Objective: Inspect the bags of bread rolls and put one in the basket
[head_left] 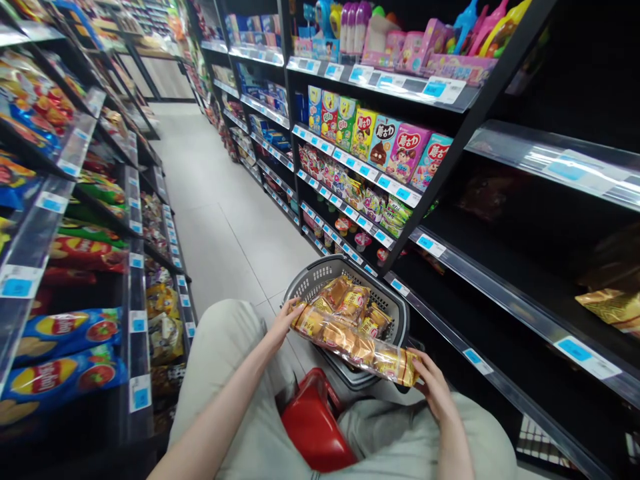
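Observation:
A long clear-and-gold snack pack (350,340), with several round pieces in a row, stretches between my two hands. My left hand (286,323) grips its left end, fingers closed on the wrapper. At the other end my right hand (429,375) holds the gold edge, its fingertips partly behind the pack. Just beneath it is a grey shopping basket (400,310) with a perforated wall. Several gold-brown snack packets (353,303) lie in the basket, and the held pack covers part of them.
A red stool (317,427) shows between my knees. Shelves with chip bags (65,373) line the left. On the right, candy boxes (385,140) stand on a rack, beside dark shelves (525,280) holding a few gold packets (607,307). The tiled aisle floor (200,193) runs ahead.

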`<action>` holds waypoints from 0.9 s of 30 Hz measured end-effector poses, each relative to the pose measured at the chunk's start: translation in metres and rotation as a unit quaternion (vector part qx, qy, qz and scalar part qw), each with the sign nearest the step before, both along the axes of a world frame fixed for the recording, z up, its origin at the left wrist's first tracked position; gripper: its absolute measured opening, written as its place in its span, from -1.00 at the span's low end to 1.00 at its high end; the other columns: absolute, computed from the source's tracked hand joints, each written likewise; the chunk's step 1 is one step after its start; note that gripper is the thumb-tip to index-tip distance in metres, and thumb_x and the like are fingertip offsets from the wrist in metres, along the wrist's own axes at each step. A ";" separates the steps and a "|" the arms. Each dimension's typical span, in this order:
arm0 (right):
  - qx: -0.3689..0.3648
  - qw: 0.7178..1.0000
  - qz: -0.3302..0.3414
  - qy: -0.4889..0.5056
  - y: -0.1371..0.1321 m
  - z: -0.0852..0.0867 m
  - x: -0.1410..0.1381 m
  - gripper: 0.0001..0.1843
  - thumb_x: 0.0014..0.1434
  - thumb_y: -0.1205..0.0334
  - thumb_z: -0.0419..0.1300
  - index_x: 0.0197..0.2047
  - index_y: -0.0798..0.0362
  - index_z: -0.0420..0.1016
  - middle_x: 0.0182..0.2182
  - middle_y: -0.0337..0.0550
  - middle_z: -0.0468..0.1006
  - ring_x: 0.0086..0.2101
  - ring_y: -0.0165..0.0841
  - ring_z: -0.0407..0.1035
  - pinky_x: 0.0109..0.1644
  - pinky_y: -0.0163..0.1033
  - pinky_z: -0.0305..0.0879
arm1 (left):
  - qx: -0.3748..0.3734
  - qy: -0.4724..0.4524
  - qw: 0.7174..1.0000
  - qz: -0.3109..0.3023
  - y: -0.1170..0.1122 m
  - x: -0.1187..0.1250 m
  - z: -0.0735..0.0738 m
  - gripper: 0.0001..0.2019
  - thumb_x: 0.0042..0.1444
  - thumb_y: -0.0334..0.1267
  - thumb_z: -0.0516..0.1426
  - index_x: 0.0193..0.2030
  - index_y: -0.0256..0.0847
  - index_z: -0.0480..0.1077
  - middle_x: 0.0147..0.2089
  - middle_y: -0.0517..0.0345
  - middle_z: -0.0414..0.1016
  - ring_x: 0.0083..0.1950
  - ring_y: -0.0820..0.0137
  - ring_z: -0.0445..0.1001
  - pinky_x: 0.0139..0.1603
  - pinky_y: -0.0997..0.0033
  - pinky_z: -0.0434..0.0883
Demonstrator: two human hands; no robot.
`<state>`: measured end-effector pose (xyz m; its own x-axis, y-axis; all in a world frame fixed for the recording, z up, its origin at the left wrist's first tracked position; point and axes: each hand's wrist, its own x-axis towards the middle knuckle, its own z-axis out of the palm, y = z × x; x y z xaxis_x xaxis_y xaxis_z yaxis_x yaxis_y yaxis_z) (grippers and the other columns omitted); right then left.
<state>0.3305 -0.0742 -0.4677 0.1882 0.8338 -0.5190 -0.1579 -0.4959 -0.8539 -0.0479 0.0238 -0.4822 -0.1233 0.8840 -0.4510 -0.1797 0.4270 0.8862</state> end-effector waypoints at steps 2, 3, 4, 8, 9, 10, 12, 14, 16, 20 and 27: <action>-0.003 0.999 -0.012 -0.051 0.002 -0.004 -0.003 -0.46 -0.25 -0.05 0.40 -0.19 0.02 0.52 -0.23 -0.12 0.50 -0.29 -0.25 0.37 -0.33 -0.24 0.37 | 0.013 0.032 0.999 0.006 0.001 0.003 -0.006 -0.34 -0.24 0.08 0.28 0.02 -0.15 0.31 -0.14 0.05 0.44 -0.24 0.34 0.41 -0.31 0.44 0.31; -0.001 0.998 -0.017 -0.056 0.003 -0.006 -0.003 -0.46 -0.27 -0.05 0.41 -0.21 0.03 0.53 -0.25 -0.13 0.50 -0.31 -0.26 0.38 -0.34 -0.24 0.37 | 0.017 0.029 0.999 0.005 0.002 0.004 -0.008 -0.33 -0.25 0.08 0.29 0.02 -0.16 0.30 -0.17 0.07 0.43 -0.27 0.35 0.41 -0.31 0.43 0.33; 0.001 0.998 -0.024 -0.056 0.003 -0.008 -0.003 -0.46 -0.27 -0.05 0.41 -0.21 0.04 0.54 -0.27 -0.14 0.51 -0.33 -0.27 0.38 -0.35 -0.24 0.38 | 0.019 0.019 1.000 0.008 0.001 0.004 -0.008 -0.34 -0.24 0.07 0.28 0.01 -0.16 0.29 -0.19 0.09 0.43 -0.29 0.37 0.41 -0.33 0.44 0.33; -0.017 0.997 -0.058 -0.048 0.004 -0.013 0.002 -0.47 -0.27 -0.03 0.41 -0.20 0.04 0.57 -0.28 -0.14 0.54 -0.34 -0.28 0.40 -0.40 -0.27 0.37 | 0.017 -0.002 0.999 0.044 -0.001 0.003 -0.009 -0.48 -0.19 -0.04 0.24 -0.07 -0.13 0.25 -0.24 0.17 0.37 -0.38 0.44 0.38 -0.44 0.49 0.33; -0.023 0.997 -0.065 -0.043 0.004 -0.014 0.003 -0.46 -0.28 -0.02 0.41 -0.19 0.04 0.58 -0.29 -0.14 0.55 -0.34 -0.28 0.40 -0.40 -0.27 0.37 | 0.015 -0.001 0.998 0.054 -0.001 0.002 -0.010 -0.52 -0.18 -0.08 0.23 -0.10 -0.13 0.24 -0.26 0.19 0.36 -0.40 0.45 0.37 -0.47 0.50 0.32; -0.028 0.997 -0.069 -0.036 0.004 -0.016 0.005 -0.46 -0.28 -0.01 0.41 -0.18 0.03 0.58 -0.29 -0.15 0.56 -0.34 -0.29 0.40 -0.40 -0.28 0.37 | 0.013 0.002 0.998 0.064 -0.001 0.002 -0.011 -0.56 -0.17 -0.12 0.21 -0.12 -0.13 0.22 -0.27 0.20 0.35 -0.42 0.46 0.35 -0.49 0.51 0.31; -0.031 0.996 -0.075 -0.020 0.004 -0.019 0.007 -0.44 -0.28 -0.01 0.41 -0.16 0.02 0.58 -0.27 -0.15 0.56 -0.34 -0.30 0.39 -0.39 -0.27 0.37 | 0.011 0.010 0.996 0.085 0.000 0.001 -0.015 -0.61 -0.16 -0.20 0.17 -0.14 -0.12 0.20 -0.30 0.23 0.32 -0.46 0.48 0.33 -0.51 0.53 0.28; -0.032 0.996 -0.082 -0.007 0.004 -0.021 0.007 -0.44 -0.27 0.00 0.41 -0.15 0.01 0.58 -0.27 -0.15 0.56 -0.35 -0.31 0.39 -0.37 -0.25 0.37 | 0.008 0.018 0.994 0.107 0.001 0.002 -0.019 -0.62 -0.16 -0.26 0.15 -0.13 -0.12 0.20 -0.31 0.24 0.31 -0.47 0.50 0.31 -0.50 0.52 0.29; -0.033 0.996 -0.088 0.002 0.003 -0.022 0.007 -0.45 -0.27 0.00 0.41 -0.15 -0.01 0.59 -0.26 -0.15 0.57 -0.36 -0.32 0.39 -0.37 -0.25 0.36 | 0.004 0.023 0.992 0.128 0.002 0.002 -0.022 -0.62 -0.17 -0.29 0.15 -0.13 -0.16 0.24 -0.31 0.21 0.34 -0.44 0.50 0.33 -0.45 0.51 0.30; -0.043 0.995 -0.092 0.014 0.001 -0.016 0.005 -0.43 -0.34 0.01 0.44 -0.18 0.00 0.60 -0.28 -0.13 0.57 -0.37 -0.32 0.38 -0.36 -0.25 0.36 | -0.007 0.013 0.990 0.143 0.001 0.002 -0.022 -0.70 -0.21 -0.29 0.14 -0.24 -0.25 0.34 -0.37 0.15 0.39 -0.43 0.45 0.34 -0.44 0.49 0.30; -0.059 0.993 -0.094 0.041 -0.001 -0.002 0.002 -0.44 -0.44 0.04 0.46 -0.27 0.04 0.63 -0.32 -0.05 0.58 -0.38 -0.29 0.39 -0.35 -0.19 0.34 | -0.035 -0.026 0.986 0.162 0.000 0.002 -0.014 -0.74 -0.34 -0.26 0.13 -0.39 -0.23 0.32 -0.52 0.26 0.33 -0.53 0.46 0.30 -0.51 0.49 0.22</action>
